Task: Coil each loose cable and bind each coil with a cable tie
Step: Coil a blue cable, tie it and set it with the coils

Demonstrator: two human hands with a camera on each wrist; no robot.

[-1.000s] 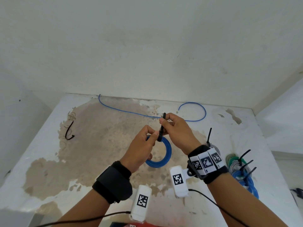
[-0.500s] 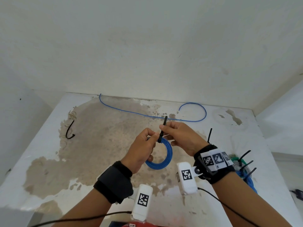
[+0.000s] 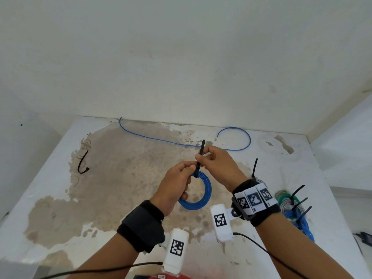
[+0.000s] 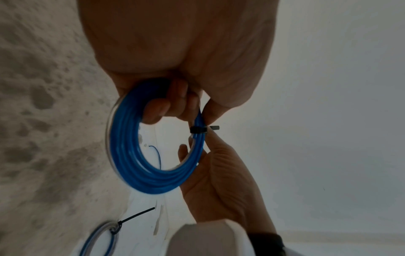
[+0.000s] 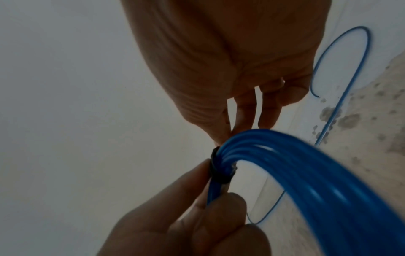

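Together, both hands raised — left hand (image 3: 175, 186) holds blue coil (image 3: 201, 200), right hand (image 3: 219, 164) pinches cable tie (image 3: 200, 156).

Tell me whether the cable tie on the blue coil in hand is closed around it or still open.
Closed. The black cable tie rings the blue coil as a snug band, and its tail sticks up, pinched by the right hand.

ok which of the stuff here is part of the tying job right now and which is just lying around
In use:
- blue cable coil, held by left hand
- black cable tie, pulled by right hand

Lying about:
- loose blue cable
- spare black tie
- already tied coils
- table
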